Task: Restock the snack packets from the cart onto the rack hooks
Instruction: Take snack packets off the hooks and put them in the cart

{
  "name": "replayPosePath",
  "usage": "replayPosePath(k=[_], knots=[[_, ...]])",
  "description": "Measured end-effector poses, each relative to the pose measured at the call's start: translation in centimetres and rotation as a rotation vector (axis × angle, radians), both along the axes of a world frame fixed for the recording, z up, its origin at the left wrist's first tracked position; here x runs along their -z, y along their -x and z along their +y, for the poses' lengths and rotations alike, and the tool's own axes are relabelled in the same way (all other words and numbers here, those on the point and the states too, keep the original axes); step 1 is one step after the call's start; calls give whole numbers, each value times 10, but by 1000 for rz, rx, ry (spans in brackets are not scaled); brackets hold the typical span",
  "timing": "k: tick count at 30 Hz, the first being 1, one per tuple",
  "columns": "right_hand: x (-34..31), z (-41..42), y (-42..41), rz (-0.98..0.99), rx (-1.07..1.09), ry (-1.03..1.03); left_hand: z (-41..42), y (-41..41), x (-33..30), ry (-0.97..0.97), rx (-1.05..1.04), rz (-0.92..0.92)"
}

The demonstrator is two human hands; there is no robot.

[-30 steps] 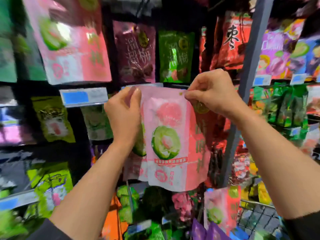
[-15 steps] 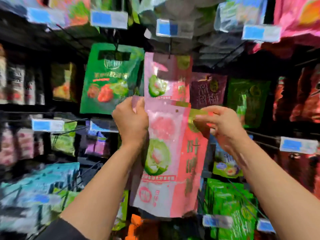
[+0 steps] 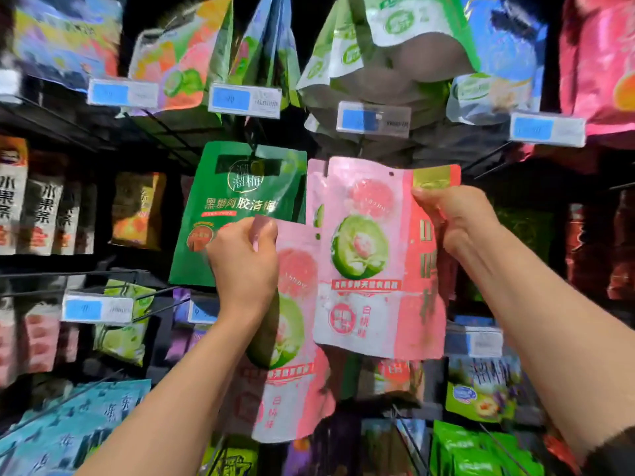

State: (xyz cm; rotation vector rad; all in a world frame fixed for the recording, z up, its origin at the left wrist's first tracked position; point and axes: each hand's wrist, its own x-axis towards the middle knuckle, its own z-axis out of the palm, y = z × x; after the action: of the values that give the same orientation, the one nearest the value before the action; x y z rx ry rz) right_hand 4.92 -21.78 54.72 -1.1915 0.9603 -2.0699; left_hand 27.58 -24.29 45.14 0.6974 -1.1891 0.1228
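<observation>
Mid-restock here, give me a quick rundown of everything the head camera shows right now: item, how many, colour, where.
Raised pink packet: one, pink with a green fruit picture, centre, held up near the hook row.
Lower pink packet: one, same design, below and left of the raised one.
Pink packet behind: at least one, same pink, edge showing behind the raised one.
Green packet: one in front, dark green, hanging left of the pink ones.
Price tags: several, blue and white, on hook ends.
Other snack packets: many, mixed colours, all around; too blurred to count.
Left hand: grips the lower pink packet's top.
Right hand: pinches the raised pink packet's right edge.
</observation>
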Motion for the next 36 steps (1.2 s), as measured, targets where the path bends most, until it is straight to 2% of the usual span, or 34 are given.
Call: replayPosePath(k=[8,16,22,36], knots=[[-45,-24,-26,26,73,-13,-27,-6,1,-23,83,-28],[-35,-29,-31,22,39,-85,-38,-16,7,-46,110,-3],[-39,-30,-28,-45,32,-32,-37,-17,7,-62,80,3],[-47,-40,-25,18,101,-119,-19,-18,13,-82,27,-11]])
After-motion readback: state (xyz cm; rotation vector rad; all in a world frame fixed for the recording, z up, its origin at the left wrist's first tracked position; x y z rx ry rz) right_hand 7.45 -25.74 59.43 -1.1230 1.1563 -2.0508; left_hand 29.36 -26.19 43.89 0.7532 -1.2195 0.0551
